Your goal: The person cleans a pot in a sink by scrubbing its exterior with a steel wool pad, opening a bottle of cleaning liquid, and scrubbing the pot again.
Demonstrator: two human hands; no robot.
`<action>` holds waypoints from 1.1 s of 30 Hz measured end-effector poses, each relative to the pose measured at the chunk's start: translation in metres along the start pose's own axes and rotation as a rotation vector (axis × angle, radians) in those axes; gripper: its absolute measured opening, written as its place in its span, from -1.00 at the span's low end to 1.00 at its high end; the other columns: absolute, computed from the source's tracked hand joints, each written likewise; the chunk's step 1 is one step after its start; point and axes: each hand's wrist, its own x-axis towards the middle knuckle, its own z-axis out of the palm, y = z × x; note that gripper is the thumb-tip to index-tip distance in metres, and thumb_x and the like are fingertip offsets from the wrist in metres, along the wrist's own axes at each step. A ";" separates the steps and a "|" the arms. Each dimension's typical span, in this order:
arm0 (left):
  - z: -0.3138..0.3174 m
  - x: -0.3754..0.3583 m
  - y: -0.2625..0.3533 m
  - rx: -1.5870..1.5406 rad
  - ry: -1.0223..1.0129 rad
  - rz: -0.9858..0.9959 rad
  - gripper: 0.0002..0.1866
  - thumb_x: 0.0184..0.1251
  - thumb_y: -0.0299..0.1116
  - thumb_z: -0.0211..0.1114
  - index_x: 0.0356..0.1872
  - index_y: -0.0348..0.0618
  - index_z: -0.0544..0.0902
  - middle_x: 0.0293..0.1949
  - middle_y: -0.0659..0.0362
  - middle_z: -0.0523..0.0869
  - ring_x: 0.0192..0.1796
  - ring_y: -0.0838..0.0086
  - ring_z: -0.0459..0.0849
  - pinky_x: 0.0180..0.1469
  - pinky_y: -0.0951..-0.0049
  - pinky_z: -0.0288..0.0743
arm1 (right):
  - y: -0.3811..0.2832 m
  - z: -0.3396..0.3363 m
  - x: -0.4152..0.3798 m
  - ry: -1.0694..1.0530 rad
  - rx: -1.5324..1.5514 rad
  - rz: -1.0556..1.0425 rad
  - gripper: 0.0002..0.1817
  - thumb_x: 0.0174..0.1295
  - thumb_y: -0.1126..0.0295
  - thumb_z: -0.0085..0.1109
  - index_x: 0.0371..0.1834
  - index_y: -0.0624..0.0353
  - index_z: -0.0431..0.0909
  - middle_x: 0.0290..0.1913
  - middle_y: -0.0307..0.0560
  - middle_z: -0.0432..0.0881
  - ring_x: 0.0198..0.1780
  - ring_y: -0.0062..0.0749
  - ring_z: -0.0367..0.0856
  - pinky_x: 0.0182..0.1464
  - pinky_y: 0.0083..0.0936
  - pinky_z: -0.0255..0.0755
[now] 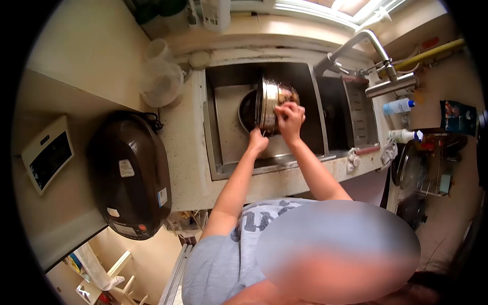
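Observation:
A shiny metal pot [269, 101] is tipped on its side over the left sink basin [229, 147], its stained brown base turned to the right. My left hand [258, 140] is closed on the pot's near rim. Against the outside of the base rests my right hand [291, 122], fingers curled and pressed together. Whatever those fingers hold, if anything, is hidden. Behind the pot, on the basin floor, part of a round dark vessel [247, 109] shows.
A tall tap [366, 38] rises behind the smaller right basin [333, 112]. Bottles [399, 106] stand to the right. A dark brown appliance [129, 173] and a translucent plastic container [165, 84] occupy the left counter. A cloth [352, 160] hangs on the front edge.

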 end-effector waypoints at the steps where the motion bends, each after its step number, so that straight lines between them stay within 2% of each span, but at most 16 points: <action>1: 0.000 -0.001 -0.002 0.046 0.021 -0.008 -0.46 -0.18 -0.69 0.00 -0.02 -0.23 0.51 -0.14 -0.12 0.64 0.03 0.12 0.57 0.08 0.36 0.38 | 0.015 0.012 0.008 -0.010 0.125 0.072 -0.92 -0.04 0.25 0.35 -0.54 -0.07 0.66 -0.34 -0.39 0.55 -0.13 -0.34 0.38 -0.05 -0.38 0.19; 5: -0.005 -0.012 0.017 0.044 0.020 -0.025 -0.46 -0.18 -0.70 -0.01 -0.01 -0.23 0.51 -0.14 -0.12 0.64 0.03 0.11 0.57 0.09 0.35 0.38 | 0.026 0.026 0.024 -0.087 0.158 0.209 -0.90 -0.06 0.23 0.36 -0.55 -0.06 0.67 -0.35 -0.38 0.56 -0.13 -0.32 0.38 -0.08 -0.34 0.19; 7: -0.004 -0.007 0.015 0.051 0.042 -0.001 -0.46 -0.18 -0.70 -0.01 -0.02 -0.23 0.51 -0.14 -0.12 0.64 0.03 0.10 0.57 0.08 0.35 0.38 | 0.016 0.011 0.007 -0.002 0.077 -0.034 -0.89 -0.06 0.22 0.35 -0.55 -0.06 0.67 -0.35 -0.37 0.57 -0.14 -0.32 0.38 -0.11 -0.34 0.19; 9: -0.001 -0.004 0.003 -0.001 0.020 0.011 -0.45 -0.19 -0.70 -0.01 -0.01 -0.23 0.50 -0.13 -0.13 0.63 0.03 0.09 0.57 0.08 0.36 0.37 | 0.012 0.008 0.011 -0.022 0.194 0.019 -0.88 -0.06 0.21 0.34 -0.55 -0.06 0.67 -0.35 -0.37 0.58 -0.15 -0.30 0.38 -0.12 -0.33 0.19; 11: 0.000 -0.002 -0.001 0.002 0.022 -0.009 -0.44 -0.18 -0.70 -0.01 0.00 -0.22 0.50 -0.12 -0.14 0.63 0.03 0.08 0.56 0.09 0.36 0.37 | 0.000 0.009 0.039 -0.076 -0.076 0.087 -0.89 -0.06 0.21 0.33 -0.55 -0.07 0.67 -0.35 -0.38 0.58 -0.15 -0.30 0.38 -0.11 -0.32 0.19; 13: -0.003 -0.003 -0.002 0.043 -0.020 -0.026 -0.47 -0.17 -0.69 0.00 -0.02 -0.22 0.51 -0.13 -0.13 0.63 0.04 0.08 0.56 0.08 0.35 0.38 | -0.001 0.016 0.050 -0.057 -0.080 0.141 -0.90 -0.04 0.23 0.31 -0.57 -0.07 0.66 -0.34 -0.37 0.57 -0.13 -0.29 0.38 -0.08 -0.31 0.18; 14: -0.005 -0.005 0.000 0.052 -0.018 -0.021 -0.47 -0.17 -0.69 0.00 -0.02 -0.22 0.51 -0.13 -0.13 0.63 0.04 0.08 0.56 0.08 0.35 0.38 | 0.013 0.021 0.039 -0.085 0.008 0.129 -0.92 -0.04 0.24 0.31 -0.56 -0.08 0.66 -0.34 -0.37 0.57 -0.13 -0.30 0.38 -0.07 -0.32 0.17; 16: -0.003 -0.010 0.012 0.092 0.090 0.007 -0.51 -0.17 -0.69 0.00 -0.07 -0.24 0.52 -0.15 -0.13 0.63 0.02 0.08 0.57 0.05 0.34 0.39 | 0.020 0.015 0.008 -0.001 0.095 -0.036 -0.95 -0.06 0.28 0.34 -0.54 -0.11 0.66 -0.35 -0.36 0.55 -0.13 -0.32 0.38 -0.06 -0.33 0.18; 17: -0.002 -0.004 0.014 0.082 0.096 0.013 -0.51 -0.17 -0.69 0.00 -0.07 -0.24 0.52 -0.15 -0.13 0.63 0.02 0.08 0.57 0.05 0.34 0.39 | 0.000 -0.002 0.002 -0.053 0.053 -0.041 -0.94 -0.08 0.28 0.35 -0.53 -0.10 0.65 -0.35 -0.35 0.55 -0.15 -0.30 0.39 -0.07 -0.33 0.19; 19: -0.002 -0.007 0.007 0.025 0.032 -0.005 -0.52 -0.18 -0.68 0.00 -0.09 -0.25 0.52 -0.18 -0.15 0.63 -0.01 0.03 0.57 0.03 0.32 0.40 | 0.009 0.008 0.015 -0.002 0.117 -0.069 -0.93 -0.06 0.27 0.33 -0.54 -0.08 0.65 -0.34 -0.35 0.56 -0.16 -0.30 0.40 -0.08 -0.34 0.19; 21: -0.001 -0.008 -0.001 0.050 0.030 0.000 -0.52 -0.17 -0.67 0.00 -0.09 -0.24 0.53 -0.18 -0.16 0.63 -0.03 0.01 0.57 0.03 0.30 0.40 | -0.001 0.011 0.043 -0.047 -0.101 0.049 -0.90 -0.02 0.23 0.29 -0.53 -0.05 0.65 -0.32 -0.33 0.57 -0.13 -0.30 0.40 -0.08 -0.36 0.19; 23: -0.003 -0.006 0.003 0.152 0.046 -0.017 -0.51 -0.16 -0.67 0.01 -0.06 -0.22 0.52 -0.18 -0.16 0.63 -0.03 0.02 0.57 0.03 0.30 0.40 | -0.003 0.012 0.042 -0.029 -0.095 0.043 -0.88 -0.01 0.22 0.29 -0.53 -0.04 0.65 -0.32 -0.33 0.56 -0.13 -0.31 0.40 -0.07 -0.37 0.18; 25: -0.005 -0.009 0.011 0.174 0.065 0.020 -0.50 -0.16 -0.67 0.01 -0.04 -0.23 0.50 -0.17 -0.16 0.63 -0.02 0.03 0.57 0.03 0.30 0.40 | 0.016 0.013 0.008 -0.019 0.035 -0.056 -0.89 -0.01 0.23 0.31 -0.53 -0.04 0.65 -0.33 -0.33 0.56 -0.13 -0.32 0.39 -0.07 -0.40 0.17; 29: -0.004 -0.005 0.009 0.078 0.031 0.002 -0.48 -0.18 -0.67 -0.01 -0.03 -0.24 0.49 -0.14 -0.17 0.62 0.02 0.02 0.54 0.05 0.30 0.39 | 0.017 0.011 0.011 -0.005 0.052 -0.148 -0.92 -0.04 0.26 0.33 -0.55 -0.06 0.65 -0.33 -0.36 0.56 -0.14 -0.34 0.39 -0.09 -0.37 0.17; 31: -0.002 -0.004 -0.001 0.097 0.011 -0.015 -0.49 -0.17 -0.66 0.02 -0.03 -0.21 0.50 -0.13 -0.13 0.63 0.04 0.06 0.55 0.07 0.32 0.38 | -0.003 0.008 0.047 -0.065 -0.062 0.017 -0.94 -0.02 0.26 0.29 -0.51 -0.07 0.65 -0.29 -0.34 0.58 -0.16 -0.30 0.40 -0.12 -0.32 0.17; 33: -0.003 -0.011 -0.003 0.138 0.017 -0.015 -0.50 -0.17 -0.65 0.02 -0.04 -0.21 0.51 -0.13 -0.13 0.63 0.04 0.07 0.55 0.07 0.32 0.38 | 0.000 0.014 0.046 -0.044 -0.099 0.040 -0.95 -0.02 0.27 0.29 -0.52 -0.07 0.66 -0.27 -0.33 0.57 -0.14 -0.30 0.40 -0.11 -0.30 0.18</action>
